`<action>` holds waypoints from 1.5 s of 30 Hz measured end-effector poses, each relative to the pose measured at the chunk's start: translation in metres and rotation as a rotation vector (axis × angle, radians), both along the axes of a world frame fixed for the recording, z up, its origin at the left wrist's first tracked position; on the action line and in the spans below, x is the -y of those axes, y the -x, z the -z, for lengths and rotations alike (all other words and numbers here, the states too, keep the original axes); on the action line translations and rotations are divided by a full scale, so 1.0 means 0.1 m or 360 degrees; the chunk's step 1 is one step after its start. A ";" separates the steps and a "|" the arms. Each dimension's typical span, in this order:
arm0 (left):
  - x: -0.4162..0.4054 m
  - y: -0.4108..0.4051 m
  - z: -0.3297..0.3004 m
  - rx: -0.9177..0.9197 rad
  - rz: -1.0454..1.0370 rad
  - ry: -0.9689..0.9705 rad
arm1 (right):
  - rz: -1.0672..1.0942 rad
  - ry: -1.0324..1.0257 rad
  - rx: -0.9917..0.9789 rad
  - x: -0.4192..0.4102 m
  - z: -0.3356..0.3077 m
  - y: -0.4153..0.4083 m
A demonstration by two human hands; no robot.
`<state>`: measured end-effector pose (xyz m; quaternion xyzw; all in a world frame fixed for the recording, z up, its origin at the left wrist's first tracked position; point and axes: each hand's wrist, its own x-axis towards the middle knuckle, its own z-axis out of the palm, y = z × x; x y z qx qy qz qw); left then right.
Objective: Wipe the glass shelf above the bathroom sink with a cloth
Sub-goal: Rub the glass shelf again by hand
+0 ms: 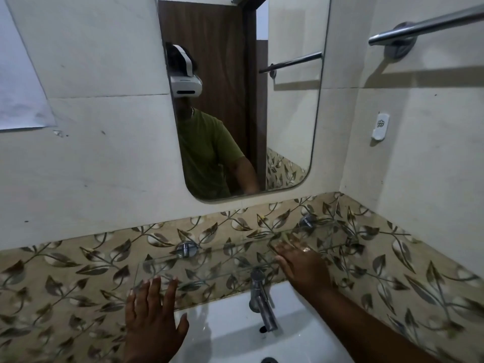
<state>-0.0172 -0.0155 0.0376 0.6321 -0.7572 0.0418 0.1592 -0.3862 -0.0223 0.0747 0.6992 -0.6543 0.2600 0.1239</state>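
**Bare hands at the glass shelf**

Head view: a chrome tap (262,299) rises from the white sink (235,334) just under the glass shelf (209,265), below the mirror (288,113). The left hand (152,318), fingers spread and empty, reaches the shelf's front edge. The right hand (301,263) lies flat and open on the shelf.

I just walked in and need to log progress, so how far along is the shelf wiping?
Nothing looks done yet: no cloth is in view. In hand: both hands are open and bare, the left hand at the shelf's front left edge, the right hand flat near its right part. Left: fetching a cloth and wiping the whole shelf.
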 end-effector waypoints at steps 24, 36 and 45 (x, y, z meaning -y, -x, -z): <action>0.00 -0.04 -0.05 0.0081 0.0012 -0.0041 | -0.0168 0.0158 0.0267 -0.70 0.38 -0.57; 0.03 -0.01 0.04 0.0111 -0.0058 0.0014 | 0.0290 -0.0749 0.2948 -0.77 0.83 0.02; 0.06 0.00 0.08 0.0213 -0.0094 0.0146 | -0.0430 -0.0404 0.3483 0.38 1.75 0.90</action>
